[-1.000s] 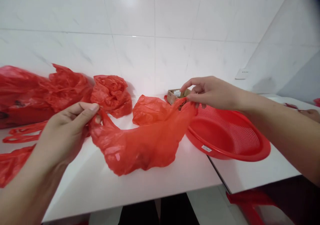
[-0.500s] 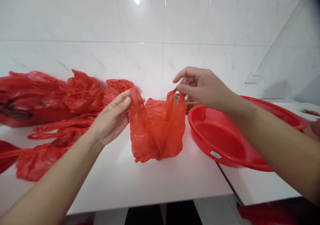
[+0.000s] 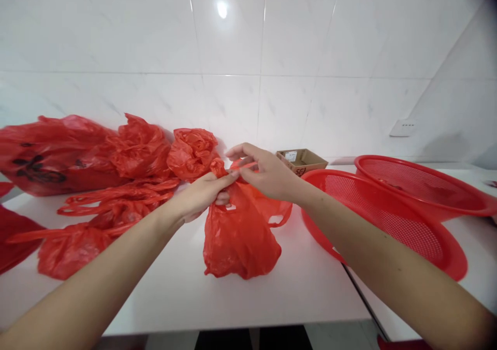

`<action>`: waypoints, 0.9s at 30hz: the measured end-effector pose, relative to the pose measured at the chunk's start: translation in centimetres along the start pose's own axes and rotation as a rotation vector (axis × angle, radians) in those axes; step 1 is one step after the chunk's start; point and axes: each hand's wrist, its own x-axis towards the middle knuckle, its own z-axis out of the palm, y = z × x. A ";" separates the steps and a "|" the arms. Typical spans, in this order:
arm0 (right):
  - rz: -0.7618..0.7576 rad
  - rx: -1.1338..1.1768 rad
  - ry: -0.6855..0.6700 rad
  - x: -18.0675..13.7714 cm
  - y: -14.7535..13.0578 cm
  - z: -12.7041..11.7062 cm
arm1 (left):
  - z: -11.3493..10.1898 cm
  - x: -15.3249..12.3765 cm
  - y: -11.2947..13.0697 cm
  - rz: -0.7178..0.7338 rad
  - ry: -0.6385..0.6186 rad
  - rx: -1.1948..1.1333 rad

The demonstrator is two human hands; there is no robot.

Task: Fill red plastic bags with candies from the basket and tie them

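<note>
A red plastic bag (image 3: 238, 241) hangs from both my hands, its bottom resting on the white counter (image 3: 174, 293). My left hand (image 3: 200, 197) is closed on the bag's gathered top. My right hand (image 3: 264, 174) meets it from the right and pinches a thin red handle strip of the same bag between its fingers. The two hands touch above the bag.
Several crumpled red plastic bags (image 3: 89, 153) lie along the wall at the left. A red mesh basket (image 3: 388, 220) sits just right of my hands, a second one (image 3: 423, 184) behind it. A small open cardboard box (image 3: 302, 159) stands by the tiled wall.
My hands have come together from wide apart, gathering the bag's two handles into one bunch. The bag has gone from spread out to hanging narrow.
</note>
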 end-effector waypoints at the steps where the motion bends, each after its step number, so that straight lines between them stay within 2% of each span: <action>1: 0.036 -0.027 -0.002 -0.3 0.8 -0.1 | -0.1 0.0 -0.2 -0.010 -0.005 -0.009; 4: 0.109 -0.037 0.036 -0.9 2.0 -0.2 | 0.0 0.1 -0.6 0.005 -0.001 -0.043; 8: 0.099 0.075 0.171 -1.6 0.8 0.0 | 0.1 0.2 -0.5 0.044 0.058 -0.010; 14: 0.097 0.338 0.078 -2.7 -0.7 0.7 | -0.6 -0.4 0.0 0.120 0.023 0.069; 18: 0.108 0.351 0.210 -2.4 0.8 1.4 | -0.7 -0.9 0.2 0.125 -0.043 0.262; 21: 0.232 0.325 0.142 -2.1 2.6 2.9 | -0.6 -1.0 -0.1 0.130 -0.079 0.427; 23: 0.296 0.293 0.131 -2.2 3.6 4.2 | -0.6 -0.9 -0.8 0.184 0.012 0.602; 27: 0.298 0.340 0.130 -2.9 4.8 5.9 | -0.5 -0.8 -2.6 0.389 0.324 0.972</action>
